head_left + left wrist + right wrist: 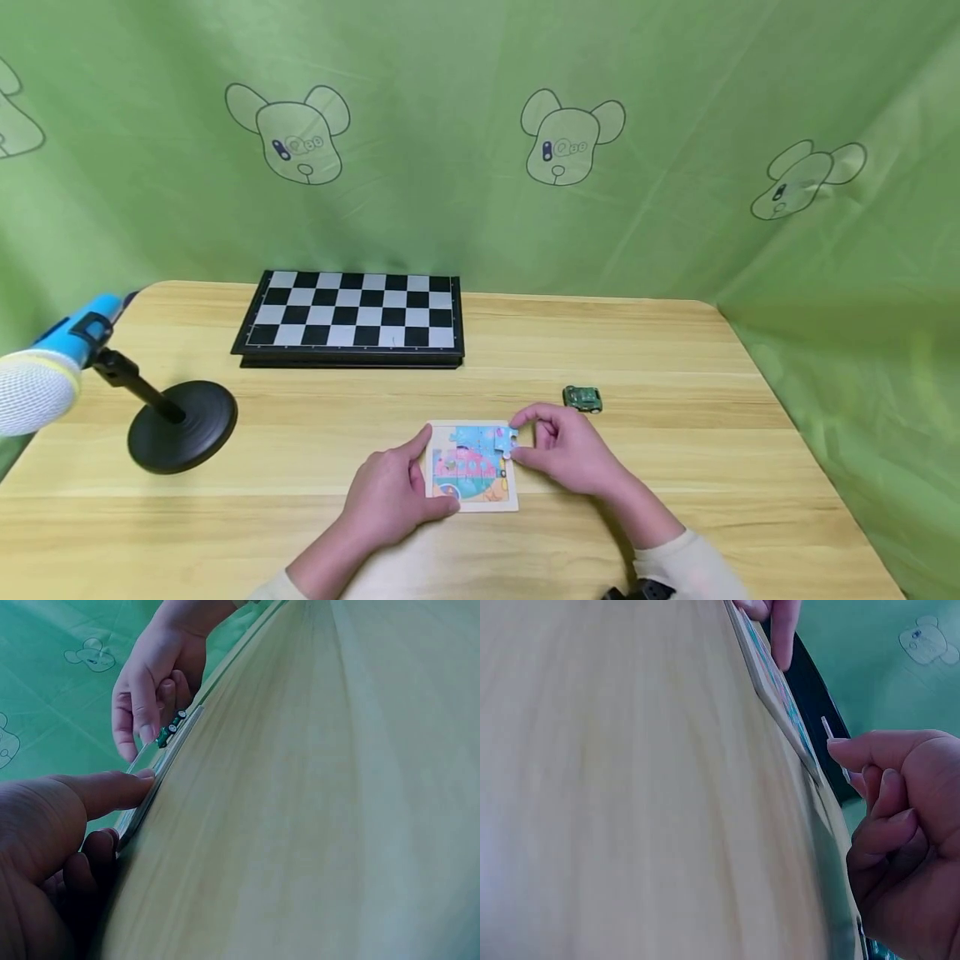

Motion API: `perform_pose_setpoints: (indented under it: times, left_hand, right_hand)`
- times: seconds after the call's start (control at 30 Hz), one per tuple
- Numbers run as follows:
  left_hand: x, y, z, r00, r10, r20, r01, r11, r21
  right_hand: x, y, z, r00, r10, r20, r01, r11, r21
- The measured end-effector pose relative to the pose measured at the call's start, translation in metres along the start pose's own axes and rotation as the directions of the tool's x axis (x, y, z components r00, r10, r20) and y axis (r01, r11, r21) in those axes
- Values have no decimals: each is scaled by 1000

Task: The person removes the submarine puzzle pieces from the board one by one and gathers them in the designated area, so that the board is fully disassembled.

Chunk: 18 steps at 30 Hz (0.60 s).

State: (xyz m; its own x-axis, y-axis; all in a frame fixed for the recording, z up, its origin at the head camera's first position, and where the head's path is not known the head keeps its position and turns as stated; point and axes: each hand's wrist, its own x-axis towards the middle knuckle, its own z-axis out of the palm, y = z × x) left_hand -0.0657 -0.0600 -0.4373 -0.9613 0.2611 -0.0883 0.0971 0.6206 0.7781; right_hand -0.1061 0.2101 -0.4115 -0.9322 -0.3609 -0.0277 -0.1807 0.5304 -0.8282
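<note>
A small jigsaw puzzle with a pale frame and a pink-and-blue picture lies on the table. My left hand grips its left side, the index finger at the upper left corner and the thumb on the bottom edge. Between thumb and index finger, my right hand pinches a blue puzzle piece over the upper right corner. Seen edge-on in the right wrist view, the piece stands off above the puzzle, and the other fingers curl into the palm. Part of the picture area shows pale, without pieces.
A green toy car sits just beyond the right hand. Farther back lies a black-and-white checkered board. On the left, a blue microphone leans on a black stand. A green curtain hangs behind the wooden table.
</note>
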Motion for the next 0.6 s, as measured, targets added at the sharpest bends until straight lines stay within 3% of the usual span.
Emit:
perform_pose_setpoints:
  times: [0.6]
  left_hand:
    - [0, -2, 0, 1000, 14, -3, -14, 1000, 9]
  right_hand:
    - [-6, 23, -19, 998, 43, -42, -46, 997, -66]
